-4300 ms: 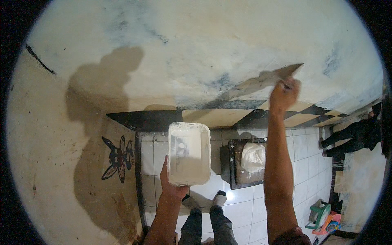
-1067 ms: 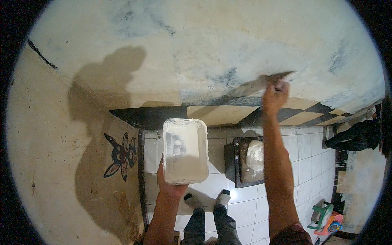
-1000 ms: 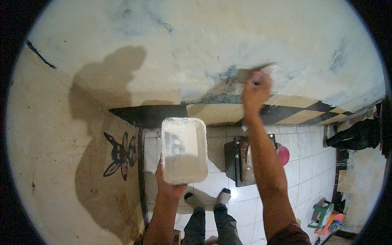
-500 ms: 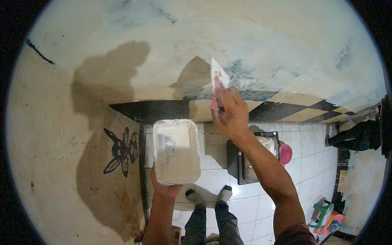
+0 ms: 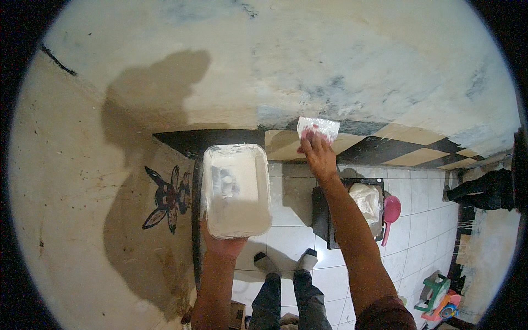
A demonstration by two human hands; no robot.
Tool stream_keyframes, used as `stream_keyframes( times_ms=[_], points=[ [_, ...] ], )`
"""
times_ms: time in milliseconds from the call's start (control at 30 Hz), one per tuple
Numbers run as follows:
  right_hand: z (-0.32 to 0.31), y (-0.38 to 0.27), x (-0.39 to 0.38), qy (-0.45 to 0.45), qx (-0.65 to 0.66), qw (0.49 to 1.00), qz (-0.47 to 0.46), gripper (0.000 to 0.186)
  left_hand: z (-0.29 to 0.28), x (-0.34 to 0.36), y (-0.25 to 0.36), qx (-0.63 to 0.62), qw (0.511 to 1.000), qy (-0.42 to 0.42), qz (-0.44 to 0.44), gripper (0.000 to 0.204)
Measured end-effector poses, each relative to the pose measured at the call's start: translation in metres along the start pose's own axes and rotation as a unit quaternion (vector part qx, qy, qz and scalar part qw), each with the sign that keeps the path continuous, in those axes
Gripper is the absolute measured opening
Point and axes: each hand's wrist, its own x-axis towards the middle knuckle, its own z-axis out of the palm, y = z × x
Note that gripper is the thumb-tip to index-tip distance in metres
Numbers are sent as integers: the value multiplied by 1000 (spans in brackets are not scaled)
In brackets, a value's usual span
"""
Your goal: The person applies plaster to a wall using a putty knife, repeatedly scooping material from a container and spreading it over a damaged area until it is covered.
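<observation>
My left hand grips a white rectangular plastic tub from below; a pale, creamy paste coats its inside, and most of my fingers are hidden under it. My right hand is closed on a putty scraper with a wide white-smeared blade and a pinkish part near my fingers. The blade lies against the lower part of the wall, just above a band of black and cream diamonds. Thin whitish coating with bluish-grey patches covers the wall there.
Right of my feet, a dark box carries a bag of pale material. Beside it lies a pink dipper on the white tiles. A green and orange object lies at the lower right. Dark clothing shows at far right.
My right hand has brought the scraper down the wall and slightly right, turning its blade from upright to flat across. The tub has shifted a little upward in view.
</observation>
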Motion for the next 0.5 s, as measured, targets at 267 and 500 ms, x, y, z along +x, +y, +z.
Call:
stream_keyframes(
  times_ms=[267, 500],
  points=[
    [-106, 45, 9, 180, 25, 941, 285, 8, -7, -4, 1, -11, 997, -75, 24, 47],
    [-80, -1, 121, 238, 71, 922, 297, 11, 16, -9, -14, -28, 998, -30, 46, 47]
  ],
)
